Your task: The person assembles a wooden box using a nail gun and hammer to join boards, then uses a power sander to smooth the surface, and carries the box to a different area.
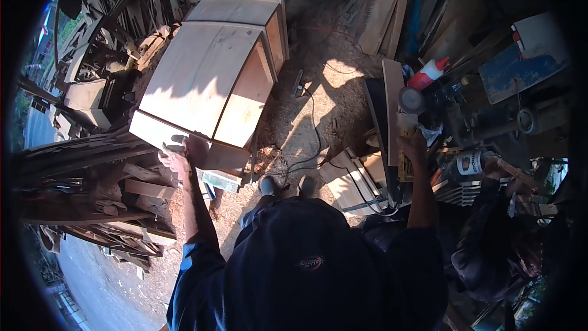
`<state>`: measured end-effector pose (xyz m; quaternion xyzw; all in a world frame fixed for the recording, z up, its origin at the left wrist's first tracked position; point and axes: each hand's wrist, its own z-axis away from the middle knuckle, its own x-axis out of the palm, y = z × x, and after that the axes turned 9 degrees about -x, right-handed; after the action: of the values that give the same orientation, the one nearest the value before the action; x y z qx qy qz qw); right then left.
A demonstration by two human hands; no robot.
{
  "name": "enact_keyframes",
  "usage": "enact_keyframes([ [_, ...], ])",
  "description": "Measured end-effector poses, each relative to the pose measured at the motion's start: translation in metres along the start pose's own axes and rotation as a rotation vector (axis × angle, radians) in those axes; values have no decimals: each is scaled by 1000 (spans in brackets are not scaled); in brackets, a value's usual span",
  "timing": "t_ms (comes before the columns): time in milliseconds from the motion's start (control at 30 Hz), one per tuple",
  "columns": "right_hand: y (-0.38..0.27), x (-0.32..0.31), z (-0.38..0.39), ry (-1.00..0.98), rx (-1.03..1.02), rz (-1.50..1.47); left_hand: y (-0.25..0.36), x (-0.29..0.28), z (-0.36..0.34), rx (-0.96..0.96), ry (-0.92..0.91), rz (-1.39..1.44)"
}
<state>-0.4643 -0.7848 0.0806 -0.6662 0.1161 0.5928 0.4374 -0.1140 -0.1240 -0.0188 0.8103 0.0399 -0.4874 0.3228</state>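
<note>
A pale wooden cabinet (190, 67), lit by patches of sun, stands ahead of me on the left. My left hand (176, 162) is at its near lower edge with the fingers stretched out; whether they touch the wood I cannot tell. Over on the right, my right hand (414, 147) is wrapped round a yellow power tool with a round grey disc head (411, 101). The tool is held above a bench with a narrow board (393, 79) on it. Shadow hides part of the tool's body.
A red-and-white bottle (427, 75) and a white tub (470, 163) stand on the right. A co-worker's hand (493, 168) is beside the tub. A black cable (316, 125) crosses the sawdust-covered floor. Stacked boards (352, 178) and scrap wood (150, 190) flank my feet.
</note>
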Motion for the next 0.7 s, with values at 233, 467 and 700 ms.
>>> enact_keyframes([
  [233, 19, 5, -4, -1, 12, 22, 17, -6, 11, -65, -377, 439],
  [467, 13, 18, -16, 19, -35, -126, 20, -31, 16, -263, -542, 557],
  [700, 1, 21, -14, 23, 137, -180, 31, -30, 13, -339, -550, 510],
])
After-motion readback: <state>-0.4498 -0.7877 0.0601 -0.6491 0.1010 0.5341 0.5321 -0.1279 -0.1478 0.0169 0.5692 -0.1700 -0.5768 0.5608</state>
